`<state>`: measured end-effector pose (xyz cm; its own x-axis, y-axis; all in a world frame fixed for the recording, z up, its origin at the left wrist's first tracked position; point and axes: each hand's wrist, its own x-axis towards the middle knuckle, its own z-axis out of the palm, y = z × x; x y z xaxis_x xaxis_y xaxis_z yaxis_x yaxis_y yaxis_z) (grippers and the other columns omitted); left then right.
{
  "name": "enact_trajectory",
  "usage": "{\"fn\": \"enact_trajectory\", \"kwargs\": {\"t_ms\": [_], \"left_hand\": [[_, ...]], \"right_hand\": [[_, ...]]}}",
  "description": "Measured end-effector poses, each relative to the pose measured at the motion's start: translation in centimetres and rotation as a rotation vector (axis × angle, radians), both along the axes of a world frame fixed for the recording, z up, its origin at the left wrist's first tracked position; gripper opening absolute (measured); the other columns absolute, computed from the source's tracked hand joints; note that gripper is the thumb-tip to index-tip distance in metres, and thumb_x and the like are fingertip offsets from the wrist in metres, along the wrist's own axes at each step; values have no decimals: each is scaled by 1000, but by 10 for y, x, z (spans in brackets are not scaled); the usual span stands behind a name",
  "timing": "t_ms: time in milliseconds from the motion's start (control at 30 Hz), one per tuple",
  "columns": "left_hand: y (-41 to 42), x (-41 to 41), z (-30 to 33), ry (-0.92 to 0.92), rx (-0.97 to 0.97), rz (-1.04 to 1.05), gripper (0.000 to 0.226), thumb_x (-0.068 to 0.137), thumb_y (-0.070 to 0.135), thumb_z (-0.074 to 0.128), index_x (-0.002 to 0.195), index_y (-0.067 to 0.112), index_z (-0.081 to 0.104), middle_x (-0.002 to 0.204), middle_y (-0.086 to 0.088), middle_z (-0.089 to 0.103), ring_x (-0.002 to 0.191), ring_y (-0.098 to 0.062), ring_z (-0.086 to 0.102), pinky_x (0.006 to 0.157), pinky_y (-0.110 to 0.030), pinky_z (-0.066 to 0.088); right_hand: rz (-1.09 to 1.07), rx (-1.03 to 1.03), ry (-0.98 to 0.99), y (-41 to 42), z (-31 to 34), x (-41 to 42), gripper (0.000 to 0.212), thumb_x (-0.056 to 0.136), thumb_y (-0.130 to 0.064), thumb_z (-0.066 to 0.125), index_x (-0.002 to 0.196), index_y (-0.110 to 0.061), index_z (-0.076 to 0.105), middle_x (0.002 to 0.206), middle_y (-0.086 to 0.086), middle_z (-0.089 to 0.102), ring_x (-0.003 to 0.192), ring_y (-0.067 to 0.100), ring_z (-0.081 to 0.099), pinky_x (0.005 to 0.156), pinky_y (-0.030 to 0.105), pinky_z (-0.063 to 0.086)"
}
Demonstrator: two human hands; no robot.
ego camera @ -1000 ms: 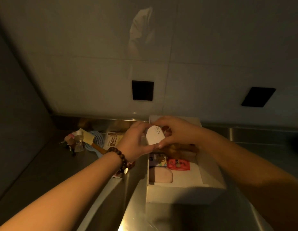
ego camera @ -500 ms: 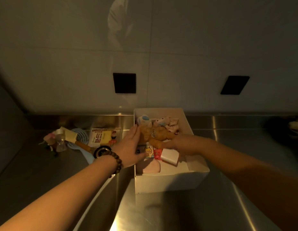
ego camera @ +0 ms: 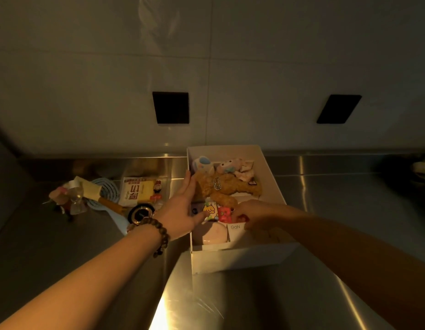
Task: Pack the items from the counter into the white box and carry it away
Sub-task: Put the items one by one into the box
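Head view: white cardboard box [ego camera: 240, 260] sits on the steel counter, crowded. Right hand [ego camera: 250, 216] pinches the small white charger block [ego camera: 235, 231] down at its six o'clock corner; left hand [ego camera: 182, 210], fingers spread, braces the nine o'clock wall. Risk: the brown plush bear [ego camera: 224, 186] rides high and could spill once carried.

The small white charger block [ego camera: 235, 231], lying in the near part of the open white cardboard box [ego camera: 240, 259], bears the grey letters "GaN". The white and yellow flat snack packet [ego camera: 137, 191] on the steel counter [ego camera: 302, 294] carries large dark Chinese characters, seen upside down and too dim to read. The brown plush bear [ego camera: 224, 188] has a dark chest patch with illegible lettering.
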<state>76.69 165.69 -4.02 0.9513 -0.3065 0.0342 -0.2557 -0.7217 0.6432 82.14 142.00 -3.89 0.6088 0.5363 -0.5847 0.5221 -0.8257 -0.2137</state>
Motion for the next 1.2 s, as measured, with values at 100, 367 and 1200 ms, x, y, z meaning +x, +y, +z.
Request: {"fn": "enact_trajectory", "kwargs": {"t_ms": [100,367,1200], "left_hand": [[1,-1,0,-15,-10,3,99,82,43,65,120,59,-25,152,16,-21,126,6,9,103,-15,12],[1,0,-1,-9,-52,17,100,82,44,64,112,72,-28,149,23,-22,120,9,17,80,6,16],[188,-110,-51,38,206,394,70,91,48,45,149,19,17,155,-3,20,140,-17,22,112,-29,15]], "right_hand": [[21,13,4,-2,1,2,45,89,-6,56,130,-26,58,133,2,56,117,22,50,101,33,41],[-89,338,-71,4,19,-18,46,95,-26,53,141,-24,46,125,-2,60,107,11,53,89,24,40],[-259,200,-131,242,-17,-75,95,75,-48,74,151,-22,22,160,7,5,145,35,15,118,46,22]]}}
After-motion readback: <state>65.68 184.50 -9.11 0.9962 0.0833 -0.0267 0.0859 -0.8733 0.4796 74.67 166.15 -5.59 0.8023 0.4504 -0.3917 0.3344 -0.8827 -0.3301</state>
